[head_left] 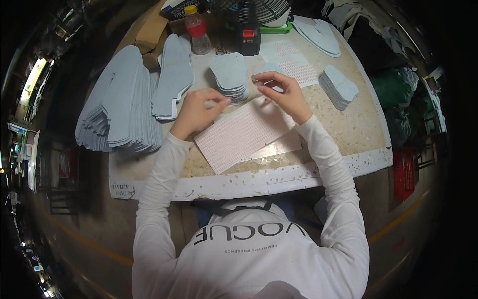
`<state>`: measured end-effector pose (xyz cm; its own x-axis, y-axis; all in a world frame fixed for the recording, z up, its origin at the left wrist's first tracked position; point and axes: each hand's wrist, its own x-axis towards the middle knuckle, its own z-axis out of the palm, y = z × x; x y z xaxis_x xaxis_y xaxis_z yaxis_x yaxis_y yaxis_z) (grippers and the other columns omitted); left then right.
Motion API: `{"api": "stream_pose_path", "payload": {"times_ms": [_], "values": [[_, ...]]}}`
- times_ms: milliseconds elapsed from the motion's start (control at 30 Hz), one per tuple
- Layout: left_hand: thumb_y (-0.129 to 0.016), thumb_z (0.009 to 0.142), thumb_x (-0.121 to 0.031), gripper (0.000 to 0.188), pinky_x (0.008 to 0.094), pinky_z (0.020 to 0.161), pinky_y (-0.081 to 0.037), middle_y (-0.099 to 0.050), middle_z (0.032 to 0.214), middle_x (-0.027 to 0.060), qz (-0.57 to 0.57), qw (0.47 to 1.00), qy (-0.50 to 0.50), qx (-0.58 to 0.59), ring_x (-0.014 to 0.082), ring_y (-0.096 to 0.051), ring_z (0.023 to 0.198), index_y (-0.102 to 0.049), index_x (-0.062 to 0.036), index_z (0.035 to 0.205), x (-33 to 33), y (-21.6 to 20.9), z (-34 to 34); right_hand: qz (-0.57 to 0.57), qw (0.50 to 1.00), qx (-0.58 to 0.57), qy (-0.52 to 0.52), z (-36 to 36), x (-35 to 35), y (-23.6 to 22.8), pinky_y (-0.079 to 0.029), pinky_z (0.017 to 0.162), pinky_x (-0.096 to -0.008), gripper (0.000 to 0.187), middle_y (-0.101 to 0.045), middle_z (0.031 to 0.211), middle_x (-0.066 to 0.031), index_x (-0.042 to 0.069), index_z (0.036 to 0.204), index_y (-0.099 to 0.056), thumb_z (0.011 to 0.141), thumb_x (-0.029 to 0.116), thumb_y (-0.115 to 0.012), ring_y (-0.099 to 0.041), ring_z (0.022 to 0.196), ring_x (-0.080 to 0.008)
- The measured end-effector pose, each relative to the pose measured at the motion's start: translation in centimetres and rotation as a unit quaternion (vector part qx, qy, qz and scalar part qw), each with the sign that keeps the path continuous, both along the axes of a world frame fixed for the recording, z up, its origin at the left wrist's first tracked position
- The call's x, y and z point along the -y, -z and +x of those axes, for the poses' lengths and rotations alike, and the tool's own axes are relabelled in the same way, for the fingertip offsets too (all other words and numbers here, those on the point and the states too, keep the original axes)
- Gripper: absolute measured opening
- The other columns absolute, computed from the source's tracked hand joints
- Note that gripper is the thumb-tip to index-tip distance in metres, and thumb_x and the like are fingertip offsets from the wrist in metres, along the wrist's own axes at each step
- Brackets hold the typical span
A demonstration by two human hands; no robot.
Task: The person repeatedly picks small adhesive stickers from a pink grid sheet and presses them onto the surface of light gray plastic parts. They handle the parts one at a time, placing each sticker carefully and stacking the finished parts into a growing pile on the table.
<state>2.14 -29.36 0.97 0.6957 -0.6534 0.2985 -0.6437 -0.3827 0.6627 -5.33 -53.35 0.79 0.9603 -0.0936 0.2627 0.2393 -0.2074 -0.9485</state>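
My left hand (199,110) is over the left end of a white sheet of small pink-printed labels (244,137), thumb and forefinger drawn together; whether anything is between them is too small to see. Above the sheet's far side, my right hand (285,94) pinches at something small and dark by the fingertips, which I cannot make out. Just beyond my hands stands a stack of light blue-grey cut pieces (229,72). Partly behind my right fingers lies another light blue piece (270,68). A second sheet (279,148) shows under the label sheet.
Tall stacks of blue-grey pieces (127,99) and narrower ones (174,74) fill the table's left. A small stack (338,87) and more label sheets (298,67) lie to the right. At the back are a bottle (197,32), a fan (249,12) and a cardboard box (149,32).
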Motion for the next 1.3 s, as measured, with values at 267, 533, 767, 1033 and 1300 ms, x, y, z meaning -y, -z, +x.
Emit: {"api": "stream_pose_path", "payload": {"times_ms": [267,533,767,1033,1300], "values": [[-0.081,0.072,-0.027,0.041,0.0302,0.075,-0.052,-0.063,0.102,0.0086,0.020,0.990,0.056,0.128,0.0210,-0.065,0.090,-0.067,-0.0042,0.103,4.3,-0.7,4.6,-0.286,0.950,0.088,0.089,5.5,0.6,-0.7,-0.049,0.076,-0.0371,0.015,-0.066,0.087,-0.0090,0.008,0.082,-0.073,0.078,0.022,-0.075,-0.061,0.085,-0.0259],[-0.083,0.068,-0.028,0.040,0.0320,0.074,-0.051,-0.064,0.096,0.0079,-0.003,0.990,0.029,0.139,0.0227,-0.064,0.083,-0.067,-0.0037,0.095,4.6,0.1,4.8,-0.351,0.919,0.135,0.121,6.1,-0.5,1.6,-0.049,0.076,-0.0385,0.010,-0.061,0.092,-0.0055,0.010,0.081,-0.072,0.076,0.019,-0.075,-0.057,0.092,-0.0261],[-0.077,0.072,-0.023,0.030,0.0358,0.075,-0.052,-0.065,0.092,0.0096,-0.059,0.997,0.030,0.038,0.0263,-0.066,0.085,-0.067,-0.0054,0.094,4.5,-0.4,5.1,-0.347,0.909,0.146,0.181,6.6,-0.3,1.4,-0.048,0.073,-0.0352,0.013,-0.063,0.088,-0.0051,0.007,0.083,-0.072,0.074,0.016,-0.077,-0.059,0.088,-0.0246],[-0.078,0.073,-0.019,0.029,0.0290,0.063,-0.050,-0.065,0.092,0.0059,-0.019,0.993,0.049,0.102,0.0183,-0.062,0.071,-0.065,-0.0056,0.096,4.1,-0.2,5.6,-0.211,0.970,0.069,0.098,7.0,-0.1,2.2,-0.049,0.073,-0.0366,0.014,-0.065,0.084,-0.0087,0.007,0.080,-0.074,0.074,0.019,-0.076,-0.060,0.084,-0.0265],[-0.083,0.068,-0.023,0.035,0.0286,0.061,-0.049,-0.064,0.090,0.0048,-0.016,0.994,0.046,0.101,0.0172,-0.061,0.067,-0.065,-0.0054,0.092,4.1,-0.6,5.2,-0.373,0.896,0.181,0.157,6.2,-1.6,1.8,-0.051,0.071,-0.0353,0.009,-0.065,0.084,-0.0046,0.010,0.080,-0.075,0.074,0.017,-0.075,-0.060,0.085,-0.0239]]}}
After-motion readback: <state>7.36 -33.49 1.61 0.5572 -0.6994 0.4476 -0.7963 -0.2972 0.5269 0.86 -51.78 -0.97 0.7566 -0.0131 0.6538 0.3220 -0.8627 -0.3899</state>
